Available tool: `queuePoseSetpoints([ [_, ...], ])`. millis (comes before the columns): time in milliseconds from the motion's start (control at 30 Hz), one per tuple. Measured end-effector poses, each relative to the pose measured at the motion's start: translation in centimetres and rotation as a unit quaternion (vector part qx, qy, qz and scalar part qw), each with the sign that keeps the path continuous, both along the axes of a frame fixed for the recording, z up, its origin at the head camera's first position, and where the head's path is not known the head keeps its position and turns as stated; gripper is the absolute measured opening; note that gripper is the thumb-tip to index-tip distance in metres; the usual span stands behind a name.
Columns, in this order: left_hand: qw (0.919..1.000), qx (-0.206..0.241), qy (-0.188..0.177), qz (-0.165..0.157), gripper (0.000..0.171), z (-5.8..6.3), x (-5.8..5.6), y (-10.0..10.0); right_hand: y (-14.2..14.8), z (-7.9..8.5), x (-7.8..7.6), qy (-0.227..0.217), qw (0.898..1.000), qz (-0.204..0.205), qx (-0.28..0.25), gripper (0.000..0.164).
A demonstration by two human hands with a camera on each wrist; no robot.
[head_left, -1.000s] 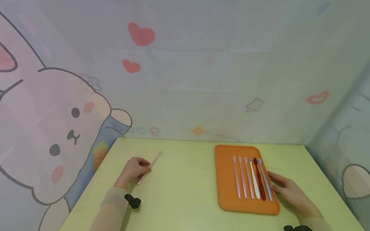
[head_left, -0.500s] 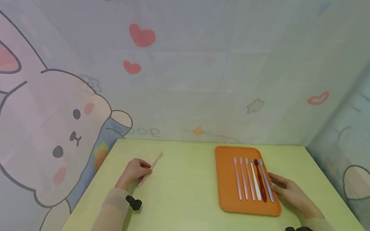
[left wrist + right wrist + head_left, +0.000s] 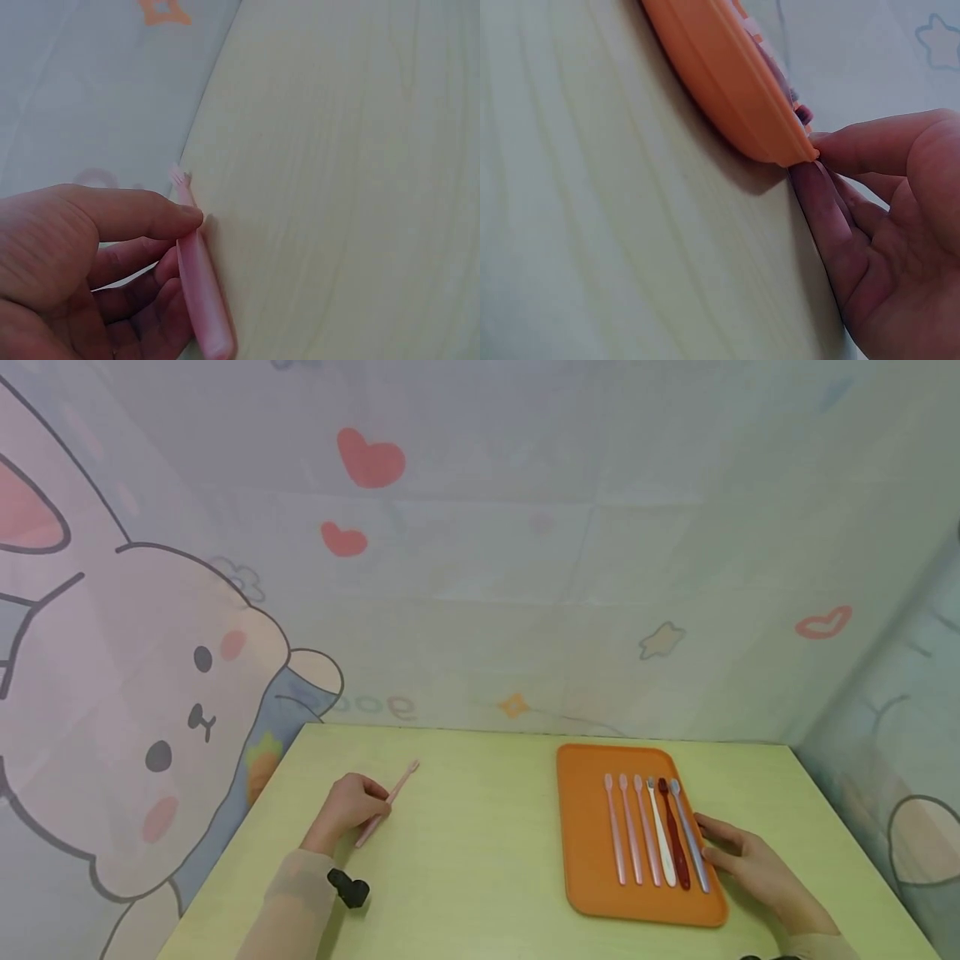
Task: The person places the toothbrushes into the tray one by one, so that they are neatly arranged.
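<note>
On the left side of the table, my left hand (image 3: pixel 348 810) pinches a pink toothbrush (image 3: pixel 201 292) between thumb and fingers. Its bristled head points away toward the back edge, and part of the handle is hidden by the fingers. My right hand (image 3: pixel 761 864) grips the right rim of an orange tray (image 3: pixel 592 877), thumb at the top of the rim and fingers beneath it in the right wrist view. Side by side in the tray lie several toothbrushes: pink ones (image 3: pixel 632 835), a white one (image 3: pixel 662 839), a dark red one (image 3: pixel 677 843) and a grey-blue one (image 3: pixel 692 839).
The pale yellow-green table (image 3: pixel 480 860) meets a printed cloth backdrop (image 3: pixel 487 568) along its back edge. Another stretch of cloth (image 3: pixel 907 718) rises at the right. A black wrist mount (image 3: pixel 348 887) sits on the left sleeve.
The head view has shifted slightly, so the scene sits a little lower. Both hands keep their holds on the toothbrush and the tray, with hardly any movement.
</note>
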State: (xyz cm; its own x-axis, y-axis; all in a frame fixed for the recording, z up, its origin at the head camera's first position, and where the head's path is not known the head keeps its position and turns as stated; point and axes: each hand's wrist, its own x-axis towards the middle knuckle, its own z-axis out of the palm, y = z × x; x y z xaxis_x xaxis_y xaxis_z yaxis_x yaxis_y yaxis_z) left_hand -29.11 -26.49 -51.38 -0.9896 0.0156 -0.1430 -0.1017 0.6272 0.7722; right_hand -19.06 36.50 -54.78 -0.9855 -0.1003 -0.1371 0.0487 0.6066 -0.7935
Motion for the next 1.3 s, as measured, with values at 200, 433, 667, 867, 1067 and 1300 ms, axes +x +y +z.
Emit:
queuePoseSetpoints([
  [200,0.9997,0.009,0.0,0.021,0.022,-0.01,-0.31,-0.11,-0.05,0.23,-0.03,0.011,1.0,0.0,-0.003,0.066],
  [433,0.9993,0.023,0.007,0.028,0.025,0.06,-0.56,-0.3,-0.03,0.48,-0.31,0.009,1.0,-0.003,-0.007,0.065],
  [667,0.9983,0.05,0.006,0.03,0.025,0.24,-0.68,-0.11,-0.06,0.53,-0.54,0.018,1.0,-0.003,-0.011,0.064],
  [867,0.9968,0.069,0.007,0.039,0.023,0.01,-0.77,0.02,-0.16,0.24,-0.57,0.02,1.0,-0.003,-0.008,0.063],
  [1067,0.9936,0.099,0.006,0.054,0.025,-0.32,-0.7,0.3,-0.11,0.11,-0.54,-0.003,1.0,-0.005,-0.006,0.065],
  [1300,0.9887,0.134,0.002,0.066,0.03,-0.33,-0.5,0.59,-0.03,-0.11,-0.14,-0.004,1.0,-0.003,-0.007,0.065],
])
